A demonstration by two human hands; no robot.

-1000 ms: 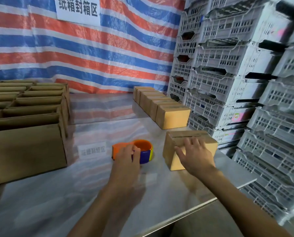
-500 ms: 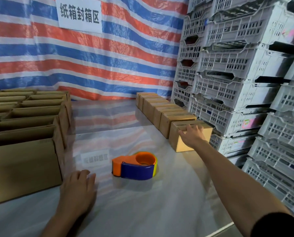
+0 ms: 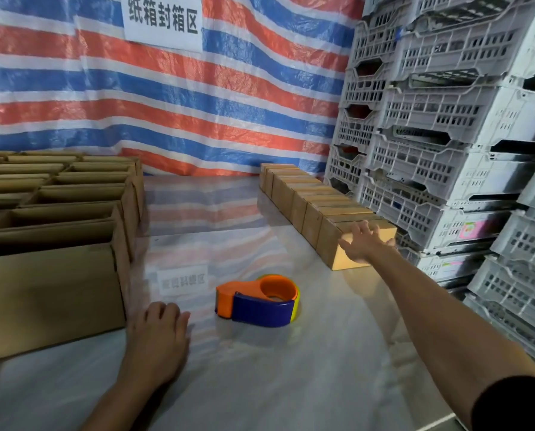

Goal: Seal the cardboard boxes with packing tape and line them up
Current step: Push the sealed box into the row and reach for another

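Grip: right hand (image 3: 364, 244) lies with fingers spread and straight on the top front edge of the nearest sealed box (image 3: 326, 241), clasping nothing. The left hand (image 3: 158, 340) rests palm-down on the table (image 3: 291, 384), fingers relaxed and empty.
Box position: it sits at the near end of the row of sealed boxes (image 3: 294, 194), touching its neighbour, beside the stacked grey crates (image 3: 446, 150).
Handling: small corrugated cardboard, probably light and fairly stiff. It should slide easily on the smooth tabletop, so a flat push on a face squares it up. To lift it, take two opposite sides.
Tape dispenser: the orange-and-blue tape dispenser (image 3: 260, 301) lies on the table between the hands, untouched.
Remaining work: open cardboard boxes (image 3: 57, 213) stand at left, unsealed, just beside the left hand.
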